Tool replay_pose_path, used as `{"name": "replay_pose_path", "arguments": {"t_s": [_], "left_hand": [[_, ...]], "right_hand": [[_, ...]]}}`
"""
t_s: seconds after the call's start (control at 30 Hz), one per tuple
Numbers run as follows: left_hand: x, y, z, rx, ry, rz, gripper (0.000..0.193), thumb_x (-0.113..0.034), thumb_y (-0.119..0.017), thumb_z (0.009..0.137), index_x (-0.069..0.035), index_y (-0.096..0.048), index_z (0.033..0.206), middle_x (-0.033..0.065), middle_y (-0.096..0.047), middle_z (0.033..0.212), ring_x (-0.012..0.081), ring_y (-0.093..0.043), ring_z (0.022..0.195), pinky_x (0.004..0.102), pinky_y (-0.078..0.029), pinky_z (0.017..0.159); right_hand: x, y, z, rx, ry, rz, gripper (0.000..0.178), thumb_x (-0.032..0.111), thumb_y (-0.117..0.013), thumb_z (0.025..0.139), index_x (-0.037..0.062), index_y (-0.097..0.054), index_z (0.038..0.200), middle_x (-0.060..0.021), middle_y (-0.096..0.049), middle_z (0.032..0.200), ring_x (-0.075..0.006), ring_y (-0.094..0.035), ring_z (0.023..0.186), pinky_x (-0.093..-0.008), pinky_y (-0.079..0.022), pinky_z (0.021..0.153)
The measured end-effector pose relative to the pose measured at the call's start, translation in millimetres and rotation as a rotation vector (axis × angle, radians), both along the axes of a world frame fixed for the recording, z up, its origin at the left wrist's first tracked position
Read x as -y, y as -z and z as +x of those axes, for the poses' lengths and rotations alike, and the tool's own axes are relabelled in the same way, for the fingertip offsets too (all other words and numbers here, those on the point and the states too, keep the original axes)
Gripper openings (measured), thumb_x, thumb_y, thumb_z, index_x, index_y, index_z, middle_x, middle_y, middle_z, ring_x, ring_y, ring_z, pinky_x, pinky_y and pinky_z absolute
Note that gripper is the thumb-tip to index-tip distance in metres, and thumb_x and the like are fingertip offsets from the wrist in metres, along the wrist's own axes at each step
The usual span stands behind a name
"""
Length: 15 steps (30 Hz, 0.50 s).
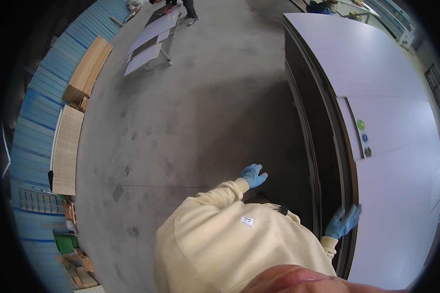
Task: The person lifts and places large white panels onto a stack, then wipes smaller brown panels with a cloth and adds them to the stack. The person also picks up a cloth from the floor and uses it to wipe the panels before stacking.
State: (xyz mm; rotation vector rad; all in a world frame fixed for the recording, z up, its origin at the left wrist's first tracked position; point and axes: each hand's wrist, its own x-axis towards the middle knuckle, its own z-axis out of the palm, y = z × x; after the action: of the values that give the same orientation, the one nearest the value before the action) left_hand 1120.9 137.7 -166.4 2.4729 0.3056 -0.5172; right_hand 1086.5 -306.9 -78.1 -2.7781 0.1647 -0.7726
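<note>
While the left hand hangs above the grey floor, fingers loosely spread and seemingly empty, the nearer right hand lies, fingers splayed, against the left edge of the white-topped panel stack, whose long axis runs forward on that side

No lettering is legible on the small white patch of the cream sweatshirt or the round stickers on the white-topped panel stack.
</note>
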Motion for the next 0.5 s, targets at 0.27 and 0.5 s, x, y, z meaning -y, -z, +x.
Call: {"name": "replay_pose_path", "arguments": {"t_s": [0.27,0.5], "left_hand": [[-197.5,6.8,110.5,0.044,-0.2,-0.191,0.065,-0.052,-0.061,0.097,-0.004,-0.062,0.141,0.021,-0.062,0.144,0.0386,-0.057,0.135,0.0456,-0.045,0.114],[-405.9,43.0,163.6,-0.117,-0.457,-0.17,0.054,-0.047,-0.066,0.098,-0.007,-0.068,0.134,0.0179,-0.068,0.137,0.0321,-0.064,0.128,0.0424,-0.049,0.109]], "right_hand": [[-201.3,33.1,155.8,-0.273,-0.172,0.107,0.048,0.035,-0.057,0.104,0.0005,-0.062,0.138,-0.0218,-0.056,0.151,-0.042,-0.051,0.14,-0.0511,-0.039,0.118],[-372.2,113.3,387.3,-0.553,-0.23,0.651,0.057,0.046,-0.056,0.105,0.0003,-0.064,0.138,-0.0238,-0.064,0.14,-0.0369,-0.061,0.131,-0.0407,-0.046,0.111]]}}
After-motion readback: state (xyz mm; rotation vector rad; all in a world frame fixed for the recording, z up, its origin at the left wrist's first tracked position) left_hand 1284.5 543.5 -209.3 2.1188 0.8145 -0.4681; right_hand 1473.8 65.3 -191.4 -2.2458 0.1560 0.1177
